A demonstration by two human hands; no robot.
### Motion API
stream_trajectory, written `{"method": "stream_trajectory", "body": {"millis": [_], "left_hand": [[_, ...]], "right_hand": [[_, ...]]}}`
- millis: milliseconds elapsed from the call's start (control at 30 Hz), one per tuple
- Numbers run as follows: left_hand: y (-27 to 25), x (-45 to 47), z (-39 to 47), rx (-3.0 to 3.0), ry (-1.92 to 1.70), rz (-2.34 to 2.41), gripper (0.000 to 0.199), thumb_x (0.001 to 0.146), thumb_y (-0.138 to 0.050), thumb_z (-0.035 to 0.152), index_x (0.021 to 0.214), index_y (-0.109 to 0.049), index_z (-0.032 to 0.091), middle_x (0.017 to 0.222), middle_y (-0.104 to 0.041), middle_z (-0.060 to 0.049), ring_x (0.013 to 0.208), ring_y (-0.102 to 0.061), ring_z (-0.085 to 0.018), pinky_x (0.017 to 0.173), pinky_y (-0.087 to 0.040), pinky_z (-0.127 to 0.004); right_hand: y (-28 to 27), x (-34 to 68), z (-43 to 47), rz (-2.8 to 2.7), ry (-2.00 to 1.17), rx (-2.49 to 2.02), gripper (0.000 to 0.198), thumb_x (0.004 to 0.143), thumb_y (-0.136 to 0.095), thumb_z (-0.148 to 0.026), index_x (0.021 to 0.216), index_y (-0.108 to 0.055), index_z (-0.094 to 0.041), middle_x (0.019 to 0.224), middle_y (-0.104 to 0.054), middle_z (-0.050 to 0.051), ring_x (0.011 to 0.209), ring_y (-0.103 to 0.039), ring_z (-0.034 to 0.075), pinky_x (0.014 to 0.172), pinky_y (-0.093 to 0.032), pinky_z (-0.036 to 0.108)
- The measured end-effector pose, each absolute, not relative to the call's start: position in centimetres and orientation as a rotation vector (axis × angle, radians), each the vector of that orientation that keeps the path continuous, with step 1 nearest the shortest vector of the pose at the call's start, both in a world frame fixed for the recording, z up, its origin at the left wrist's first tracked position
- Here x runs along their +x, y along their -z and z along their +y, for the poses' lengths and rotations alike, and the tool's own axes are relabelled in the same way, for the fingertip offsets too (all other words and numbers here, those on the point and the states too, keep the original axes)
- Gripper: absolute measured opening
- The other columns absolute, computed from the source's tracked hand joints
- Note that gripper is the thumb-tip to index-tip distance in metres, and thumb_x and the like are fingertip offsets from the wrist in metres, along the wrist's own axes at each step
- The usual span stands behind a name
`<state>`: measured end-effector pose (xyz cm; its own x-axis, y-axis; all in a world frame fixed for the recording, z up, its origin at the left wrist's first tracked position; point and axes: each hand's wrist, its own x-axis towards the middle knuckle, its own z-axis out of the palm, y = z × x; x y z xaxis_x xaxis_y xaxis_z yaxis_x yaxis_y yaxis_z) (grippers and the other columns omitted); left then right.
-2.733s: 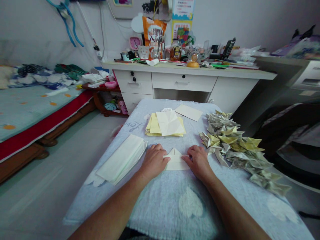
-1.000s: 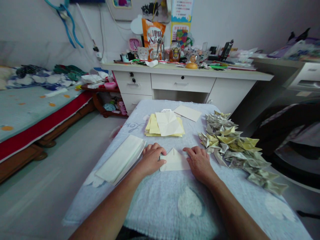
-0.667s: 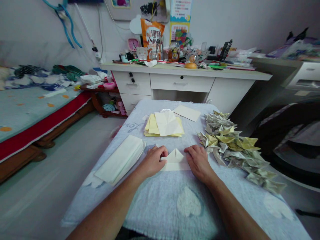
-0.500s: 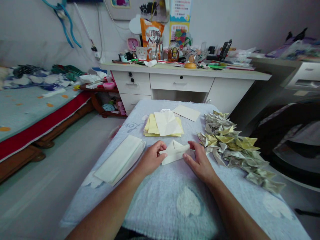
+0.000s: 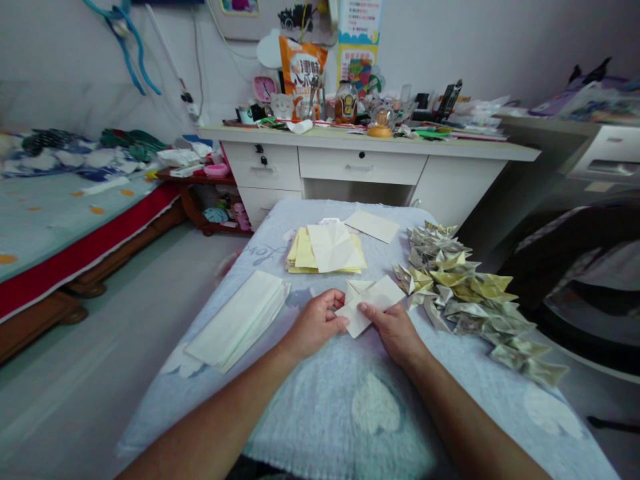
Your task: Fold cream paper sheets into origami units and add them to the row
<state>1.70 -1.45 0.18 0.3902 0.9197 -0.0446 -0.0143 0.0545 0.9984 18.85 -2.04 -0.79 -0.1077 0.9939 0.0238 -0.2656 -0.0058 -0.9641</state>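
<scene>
A partly folded sheet of pale paper is held between my two hands above the cloth. My left hand pinches its left corner between thumb and fingers. My right hand grips the right part, thumb on top and the fingers hidden beneath. Just beyond lies a stack of yellow paper with a creased white sheet on top. To the left rests a thick bundle of white paper. At the right, many folded paper pieces in gold and silver-grey are piled in rows.
A blue patterned cloth covers the table. A flat pale card lies near its far edge. Behind stands a white desk crowded with jars and packets. A bed is at the left, a washing machine at the right.
The paper has turned and its folded outline looks different, with a corner now pointing up right. My left hand has shifted slightly right, and my right thumb has moved onto the paper's middle.
</scene>
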Motion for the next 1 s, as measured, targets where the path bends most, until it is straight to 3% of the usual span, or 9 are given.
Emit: {"method": "stream_trajectory", "body": {"millis": [200,333,433,467,533,633,733,1000], "left_hand": [[0.0,1.8,-1.7,1.479,-0.868,1.011,0.038,0.072,-0.06,0.009,0.108,-0.051,0.019,0.094,-0.057,0.0,0.069,-0.063,-0.009,0.06,-0.047,-0.019],[-0.3,1.5,-2.2,1.773,-1.103,1.164,0.062,0.07,-0.068,0.011,0.126,-0.043,0.025,0.114,-0.054,-0.005,0.063,-0.054,-0.005,0.058,-0.048,-0.02],[-0.9,1.4,-2.8,1.969,-1.244,1.15,0.063,0.073,-0.066,0.01,0.129,-0.041,0.026,0.127,-0.047,-0.008,0.063,-0.052,-0.005,0.062,-0.051,-0.023],[-1.1,1.4,-3.0,2.026,-1.252,1.114,0.062,0.073,-0.064,0.007,0.128,-0.042,0.026,0.129,-0.046,-0.008,0.065,-0.054,-0.005,0.063,-0.052,-0.023],[-1.3,1.4,-3.1,2.156,-1.218,1.058,0.057,0.073,-0.063,0.006,0.124,-0.047,0.026,0.129,-0.048,-0.008,0.088,-0.06,-0.013,0.077,-0.053,-0.028],[-1.3,1.5,-3.1,2.266,-1.141,0.988,0.036,0.075,-0.063,0.006,0.106,-0.057,0.023,0.12,-0.055,-0.006,0.111,-0.055,-0.02,0.095,-0.048,-0.034],[-1.0,1.4,-2.7,2.21,-1.118,0.968,0.025,0.073,-0.061,0.002,0.09,-0.058,0.021,0.105,-0.062,-0.004,0.101,-0.059,-0.017,0.089,-0.049,-0.031],[-1.0,0.3,-1.9,1.953,-1.021,1.067,0.021,0.068,-0.059,-0.001,0.076,-0.054,0.018,0.103,-0.064,-0.004,0.1,-0.06,-0.018,0.09,-0.044,-0.031]], "right_hand": [[0.8,19.7,-1.6,-1.195,-1.167,-1.088,0.023,0.079,-0.066,-0.035,0.094,-0.065,-0.018,0.09,-0.069,0.004,0.08,-0.062,0.019,0.073,-0.048,0.031],[0.0,19.7,-1.9,-1.513,-0.701,-1.198,0.003,0.079,-0.058,-0.022,0.078,-0.056,-0.02,0.074,-0.057,0.0,0.069,-0.052,0.016,0.065,-0.041,0.027],[-0.2,19.6,-2.2,-1.754,-0.342,-1.187,0.012,0.072,-0.055,-0.01,0.077,-0.05,-0.02,0.077,-0.052,0.0,0.076,-0.048,0.017,0.07,-0.037,0.03],[-0.1,19.5,-2.3,-1.817,-0.252,-1.189,0.015,0.07,-0.054,-0.007,0.078,-0.05,-0.02,0.078,-0.052,0.001,0.077,-0.047,0.018,0.07,-0.036,0.03],[0.0,19.4,-2.5,-1.921,-0.121,-1.226,0.02,0.068,-0.052,-0.004,0.08,-0.05,-0.019,0.08,-0.051,0.002,0.079,-0.045,0.019,0.071,-0.033,0.032],[0.0,19.2,-2.6,-2.055,-0.028,-1.275,0.022,0.068,-0.05,-0.001,0.08,-0.05,-0.019,0.081,-0.052,0.003,0.081,-0.043,0.021,0.071,-0.03,0.033],[-0.1,19.2,-2.7,-2.136,-0.006,-1.333,0.024,0.067,-0.05,0.0,0.083,-0.052,-0.019,0.083,-0.052,0.004,0.084,-0.043,0.022,0.072,-0.03,0.034],[-0.2,20.1,-2.6,-2.179,-0.071,-1.429,0.036,0.064,-0.051,0.002,0.092,-0.058,-0.02,0.098,-0.056,0.007,0.094,-0.043,0.025,0.08,-0.033,0.036]]}}
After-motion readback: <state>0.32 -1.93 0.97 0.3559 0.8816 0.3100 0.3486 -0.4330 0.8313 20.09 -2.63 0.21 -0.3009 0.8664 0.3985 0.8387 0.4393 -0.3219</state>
